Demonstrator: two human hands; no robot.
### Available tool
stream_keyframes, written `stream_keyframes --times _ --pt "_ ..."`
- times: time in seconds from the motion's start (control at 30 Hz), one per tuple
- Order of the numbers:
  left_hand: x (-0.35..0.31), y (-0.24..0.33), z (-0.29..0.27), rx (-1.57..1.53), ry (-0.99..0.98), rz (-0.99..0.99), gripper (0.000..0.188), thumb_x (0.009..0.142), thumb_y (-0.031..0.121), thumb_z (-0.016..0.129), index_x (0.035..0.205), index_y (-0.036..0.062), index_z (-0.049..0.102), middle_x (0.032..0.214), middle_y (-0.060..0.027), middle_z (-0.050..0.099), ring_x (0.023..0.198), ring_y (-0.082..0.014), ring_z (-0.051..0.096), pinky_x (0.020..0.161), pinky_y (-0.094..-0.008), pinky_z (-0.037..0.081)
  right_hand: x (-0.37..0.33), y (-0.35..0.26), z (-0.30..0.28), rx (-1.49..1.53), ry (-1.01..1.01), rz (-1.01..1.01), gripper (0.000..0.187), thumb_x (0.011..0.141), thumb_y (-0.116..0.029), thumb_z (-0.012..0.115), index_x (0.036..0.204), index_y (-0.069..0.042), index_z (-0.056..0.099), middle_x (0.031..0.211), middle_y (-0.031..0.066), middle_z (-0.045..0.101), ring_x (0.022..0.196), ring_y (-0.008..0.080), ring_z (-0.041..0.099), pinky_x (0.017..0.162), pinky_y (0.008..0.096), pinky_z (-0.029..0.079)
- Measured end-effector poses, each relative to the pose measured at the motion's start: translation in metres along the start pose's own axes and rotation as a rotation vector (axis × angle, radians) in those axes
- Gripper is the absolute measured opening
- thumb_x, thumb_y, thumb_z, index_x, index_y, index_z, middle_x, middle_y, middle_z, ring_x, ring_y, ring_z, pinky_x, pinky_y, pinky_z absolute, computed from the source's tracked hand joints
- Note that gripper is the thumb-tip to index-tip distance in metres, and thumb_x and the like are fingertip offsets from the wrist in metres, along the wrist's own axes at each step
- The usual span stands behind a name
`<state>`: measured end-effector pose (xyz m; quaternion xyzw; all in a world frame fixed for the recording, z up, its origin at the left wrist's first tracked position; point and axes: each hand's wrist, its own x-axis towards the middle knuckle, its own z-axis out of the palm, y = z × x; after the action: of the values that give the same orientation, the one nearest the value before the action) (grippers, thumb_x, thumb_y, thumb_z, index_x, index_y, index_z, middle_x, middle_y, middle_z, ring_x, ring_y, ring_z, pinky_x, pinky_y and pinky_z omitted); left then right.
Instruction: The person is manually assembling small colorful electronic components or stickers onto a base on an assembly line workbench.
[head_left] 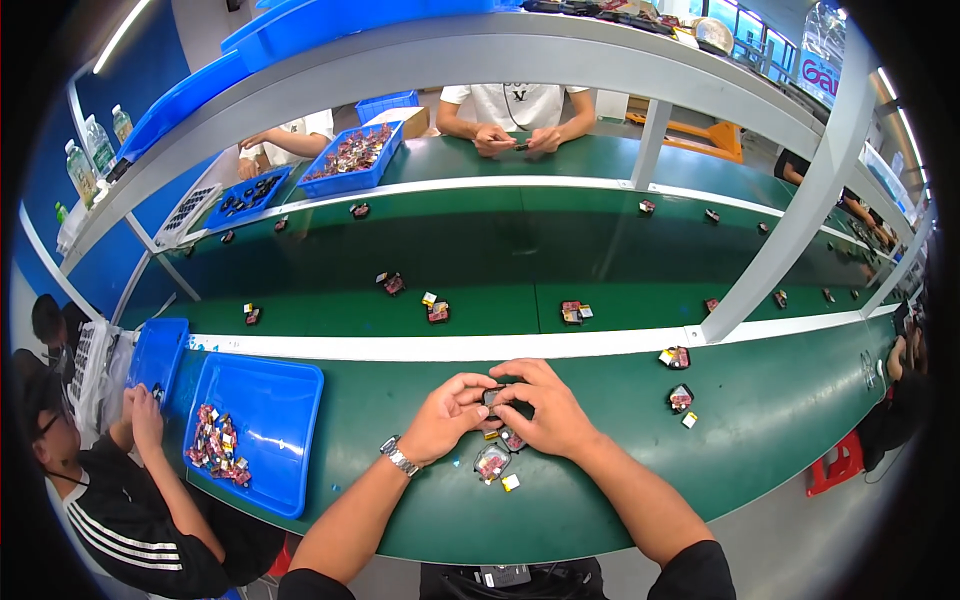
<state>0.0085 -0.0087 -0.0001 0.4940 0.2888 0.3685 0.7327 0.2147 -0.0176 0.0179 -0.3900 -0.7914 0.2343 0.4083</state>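
Above the green table, my left hand and my right hand meet with bent fingers around a small black casing with a greyish face. Fingers of both hands cover much of it, so its exact kind is hidden. Just below my hands lies a small electronic unit in a clear-and-dark shell, a yellow-and-white piece beside it. Another reddish unit is partly tucked under my right hand. A wristwatch with a metal band circles my left wrist.
A blue tray with a heap of red circuit boards stands at left. Two similar units lie at right. Beyond a white rail, more units dot a green belt. Co-workers sit left and opposite; a white post rises at right.
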Motion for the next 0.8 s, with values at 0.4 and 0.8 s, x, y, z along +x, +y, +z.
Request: stream_keyframes --times 0.4,0.8 --pt "0.002 -0.006 -0.003 -0.054 0.036 -0.022 0.026 0.100 0.006 0.051 0.125 0.0028 0.046 0.125 -0.0142 0.059 0.112 -0.0202 0.061 0.093 -0.0351 0.055 -0.003 0.004 0.007 0.016 0.051 0.004 0.015 0.078 -0.009 0.075 0.093 -0.008 0.073 0.118 0.0081 0.063 0.116 0.0272 0.056 0.093 0.0375 0.050" --pt "0.001 -0.009 -0.006 -0.080 0.044 -0.014 0.023 0.101 0.009 0.051 0.123 0.0033 0.046 0.133 -0.0181 0.056 0.117 -0.0233 0.060 0.094 -0.0363 0.055 -0.005 0.001 0.010 0.041 0.057 -0.024 0.020 0.077 -0.007 0.075 0.097 -0.008 0.074 0.119 0.0083 0.062 0.115 0.0282 0.056 0.093 0.0381 0.050"
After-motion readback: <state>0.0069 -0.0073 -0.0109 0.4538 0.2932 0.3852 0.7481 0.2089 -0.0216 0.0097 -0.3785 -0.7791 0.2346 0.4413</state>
